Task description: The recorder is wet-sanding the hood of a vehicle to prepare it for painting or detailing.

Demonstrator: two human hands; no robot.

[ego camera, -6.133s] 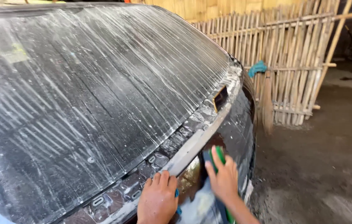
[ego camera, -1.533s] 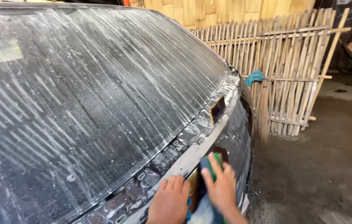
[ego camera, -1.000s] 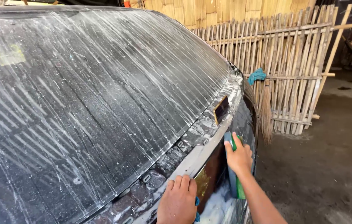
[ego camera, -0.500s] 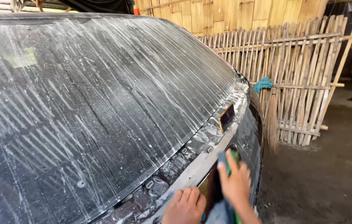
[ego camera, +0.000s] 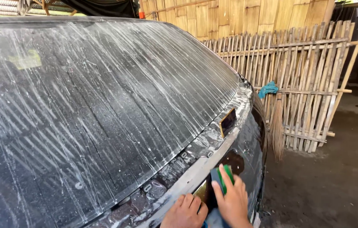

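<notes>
Since half a second ago, right hand (ego camera: 231, 202) slid down with the green-and-blue soft sponge (ego camera: 221, 179), flat fingers pinning it against the soapy black car's front edge (ego camera: 246, 143), at 5 o'clock in view. Left hand (ego camera: 185, 213) rests open beside it at 7, gripping nothing. Sponge looks light, squashy, slick with suds; best gripped across its back. Chrome trim strip (ego camera: 196, 171) borders it; bamboo fence (ego camera: 310, 84) at 3, open floor between.
</notes>
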